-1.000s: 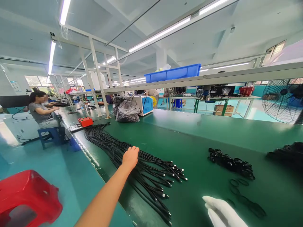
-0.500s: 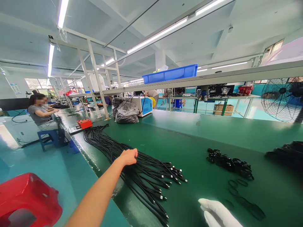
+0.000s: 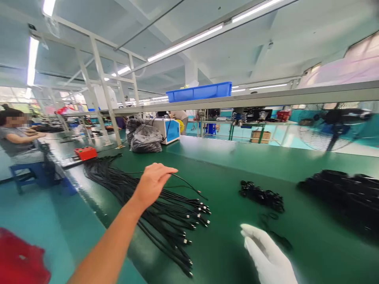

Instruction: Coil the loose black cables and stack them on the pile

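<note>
My bare left hand [image 3: 153, 182] pinches a single black cable [image 3: 189, 184] between thumb and fingers, and its end reaches out to the right over the green table. Beneath that hand lies a long bundle of black cables [image 3: 118, 185], their metal-tipped plugs fanned out towards me. My right hand [image 3: 268, 254] wears a white glove and hovers low over the table, thumb and fingers slightly apart with nothing visible between them. Just beyond it sits a heap of small black loops [image 3: 262, 196]. Some blurred loose loops [image 3: 278, 236] lie beside the glove.
A larger dark pile [image 3: 340, 193] rests at the right. Towards the back are a red box [image 3: 85, 153], a bagged black bundle [image 3: 145, 138] and a blue-and-white machine [image 3: 172, 130]. Overhead, a shelf [image 3: 254, 100] carries a blue tray [image 3: 199, 93]. A person sits at far left.
My left hand has risen off the bundle with one cable, whose end now stands apart from the others. The gloved hand has come further into view. The whole view has turned right.
</note>
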